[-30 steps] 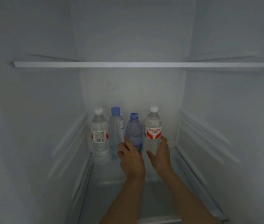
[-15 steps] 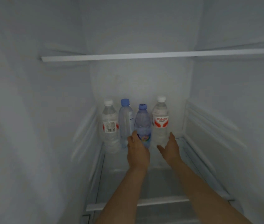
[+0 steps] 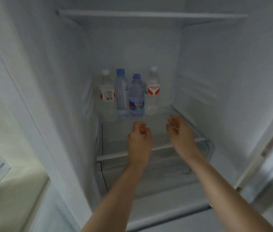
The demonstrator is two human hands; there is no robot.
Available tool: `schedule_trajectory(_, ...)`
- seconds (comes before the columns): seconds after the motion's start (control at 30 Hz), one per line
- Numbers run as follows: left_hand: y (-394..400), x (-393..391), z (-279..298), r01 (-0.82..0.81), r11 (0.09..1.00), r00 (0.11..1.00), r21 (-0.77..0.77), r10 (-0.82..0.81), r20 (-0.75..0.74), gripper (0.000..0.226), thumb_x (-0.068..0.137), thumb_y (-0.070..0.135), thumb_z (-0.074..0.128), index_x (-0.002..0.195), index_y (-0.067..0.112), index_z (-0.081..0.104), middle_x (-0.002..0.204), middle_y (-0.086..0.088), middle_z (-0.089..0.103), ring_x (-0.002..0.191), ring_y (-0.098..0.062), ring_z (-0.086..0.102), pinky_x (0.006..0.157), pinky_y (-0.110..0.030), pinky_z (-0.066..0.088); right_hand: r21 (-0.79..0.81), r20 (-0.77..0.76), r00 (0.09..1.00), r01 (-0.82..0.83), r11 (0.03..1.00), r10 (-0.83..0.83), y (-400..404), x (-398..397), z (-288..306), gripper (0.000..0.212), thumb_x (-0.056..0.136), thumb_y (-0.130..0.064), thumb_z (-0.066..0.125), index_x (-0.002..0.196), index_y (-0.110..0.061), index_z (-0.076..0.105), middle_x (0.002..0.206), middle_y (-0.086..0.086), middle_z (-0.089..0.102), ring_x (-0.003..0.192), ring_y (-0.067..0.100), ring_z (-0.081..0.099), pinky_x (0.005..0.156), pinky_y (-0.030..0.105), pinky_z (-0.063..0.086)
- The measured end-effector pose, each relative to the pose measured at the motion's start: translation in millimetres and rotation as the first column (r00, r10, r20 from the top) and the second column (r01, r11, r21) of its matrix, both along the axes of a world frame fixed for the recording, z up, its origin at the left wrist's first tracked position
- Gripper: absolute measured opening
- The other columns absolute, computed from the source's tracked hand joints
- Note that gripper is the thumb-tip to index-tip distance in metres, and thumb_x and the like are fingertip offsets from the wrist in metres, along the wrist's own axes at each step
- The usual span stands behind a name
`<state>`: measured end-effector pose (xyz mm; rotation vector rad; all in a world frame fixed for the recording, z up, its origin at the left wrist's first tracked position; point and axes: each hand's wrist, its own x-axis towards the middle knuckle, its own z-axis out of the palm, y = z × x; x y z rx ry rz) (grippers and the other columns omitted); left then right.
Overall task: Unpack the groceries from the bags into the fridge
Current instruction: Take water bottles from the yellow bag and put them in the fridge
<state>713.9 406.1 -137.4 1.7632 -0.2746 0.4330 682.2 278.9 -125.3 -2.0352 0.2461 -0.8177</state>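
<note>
Four water bottles stand upright in a row at the back of the fridge shelf [image 3: 149, 149]; both hands hang empty in front of them.

The left hand [image 3: 139, 139] hangs just short of the blue-capped bottle with the coloured label [image 3: 137, 96], its grip loosely curled and holding nothing. The right hand [image 3: 181, 133] sits near the red-labelled bottle [image 3: 152, 91], fingers relaxed and apart, also holding nothing. The barcode-labelled bottle [image 3: 107, 96] and the tall blue-capped bottle [image 3: 121, 92] stand to the left. The bottles appear placed, so the step in hand is judged to be clearing the hands from the shelf. Draw both hands straight back without brushing the row, as the bottles stand close together and could tip. Leave the front of the shelf free for the next items.
</note>
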Motion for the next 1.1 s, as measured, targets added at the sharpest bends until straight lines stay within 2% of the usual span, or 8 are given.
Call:
schedule_trajectory(0.13, 7, -49, -15, 0.120, 0.993, 0.993, 0.009, -0.120, 0.001, 0.014, 0.088, 0.007, 0.061, 0.099, 0.016, 0.061, 0.081, 0.005, 0.066, 0.076, -0.009, 0.060, 0.071, -0.020, 0.046, -0.042, 0.072, 0.996, 0.057, 0.998, -0.054, 14, -75, -14, 0.036, 0.088, -0.018, 0.053, 0.121, -0.006, 0.056, 0.111, 0.004, 0.066, 0.103, 0.017, 0.063, 0.092, 0.038, 0.050)
schedule_trajectory(0.33, 19, -135, -44, 0.307, 0.933, 0.951, 0.190, -0.308, -0.023, 0.020, 0.092, 0.013, 0.060, 0.111, 0.017, 0.063, 0.094, 0.005, 0.069, 0.089, -0.007, 0.063, 0.078, -0.021, 0.047, -0.040, 0.051, 0.992, 0.114, 0.993, -0.112, 24, -188, -59, 0.034, 0.091, -0.018, 0.056, 0.122, -0.005, 0.055, 0.113, 0.004, 0.065, 0.107, 0.016, 0.063, 0.092, 0.040, 0.051)
schedule_trajectory(0.43, 23, -178, -62, 0.402, 0.880, 0.914, 0.253, -0.401, -0.060, 0.021, 0.090, 0.011, 0.060, 0.109, 0.019, 0.062, 0.090, 0.008, 0.070, 0.086, -0.001, 0.062, 0.077, -0.007, 0.043, -0.079, 0.006, 0.986, 0.166, 0.983, -0.166, 28, -244, -89, 0.034, 0.090, -0.018, 0.058, 0.120, -0.003, 0.056, 0.113, 0.005, 0.066, 0.107, 0.014, 0.063, 0.092, 0.037, 0.052)
schedule_trajectory(0.5, 24, -212, -76, 0.477, 0.826, 0.878, 0.299, -0.464, -0.119, 0.019, 0.092, 0.012, 0.060, 0.108, 0.021, 0.060, 0.090, 0.008, 0.071, 0.081, 0.004, 0.060, 0.073, 0.002, 0.038, -0.069, -0.058, 0.975, 0.209, 0.975, -0.213, 29, -283, -111, 0.032, 0.090, -0.016, 0.060, 0.120, -0.003, 0.056, 0.113, 0.004, 0.065, 0.108, 0.013, 0.062, 0.093, 0.036, 0.051)
schedule_trajectory(0.63, 21, -286, -113, 0.599, 0.706, 0.800, 0.378, -0.552, -0.236, 0.015, 0.093, 0.019, 0.060, 0.108, 0.022, 0.061, 0.094, 0.010, 0.072, 0.055, 0.003, 0.058, 0.063, -0.005, 0.046, 0.016, -0.206, 0.935, 0.298, 0.955, -0.288, 32, -367, -151, 0.031, 0.092, -0.016, 0.057, 0.121, -0.007, 0.055, 0.113, 0.000, 0.064, 0.107, 0.010, 0.061, 0.095, 0.032, 0.050)
schedule_trajectory(0.8, 9, -390, -154, 0.746, 0.547, 0.666, 0.380, -0.632, -0.397, 0.013, 0.092, 0.023, 0.059, 0.103, 0.030, 0.059, 0.091, 0.011, 0.073, 0.071, 0.001, 0.063, 0.079, -0.020, 0.052, 0.075, -0.369, 0.849, 0.432, 0.899, -0.377, 36, -481, -185, 0.030, 0.091, -0.016, 0.058, 0.121, -0.015, 0.056, 0.113, -0.005, 0.064, 0.106, 0.007, 0.060, 0.095, 0.025, 0.046)
schedule_trajectory(0.93, -1, -473, -181, 0.837, 0.400, 0.543, 0.372, -0.686, -0.484, 0.009, 0.092, 0.026, 0.059, 0.098, 0.033, 0.058, 0.088, 0.012, 0.073, 0.073, -0.001, 0.064, 0.075, -0.019, 0.050, 0.100, -0.427, 0.793, 0.520, 0.848, -0.435, 40, -579, -205, 0.032, 0.089, -0.009, 0.061, 0.120, -0.014, 0.056, 0.110, -0.007, 0.064, 0.104, 0.009, 0.062, 0.093, 0.033, 0.050)
schedule_trajectory(1.1, -22, -563, -203, 0.885, 0.280, 0.445, 0.372, -0.744, -0.499, 0.011, 0.092, 0.019, 0.059, 0.102, 0.023, 0.062, 0.079, 0.009, 0.072, 0.077, -0.001, 0.066, 0.074, -0.023, 0.053, 0.050, -0.503, 0.700, 0.609, 0.792, -0.507, 40, -690, -218, 0.031, 0.089, -0.009, 0.061, 0.119, -0.014, 0.058, 0.107, -0.011, 0.061, 0.100, 0.005, 0.060, 0.091, 0.026, 0.049)
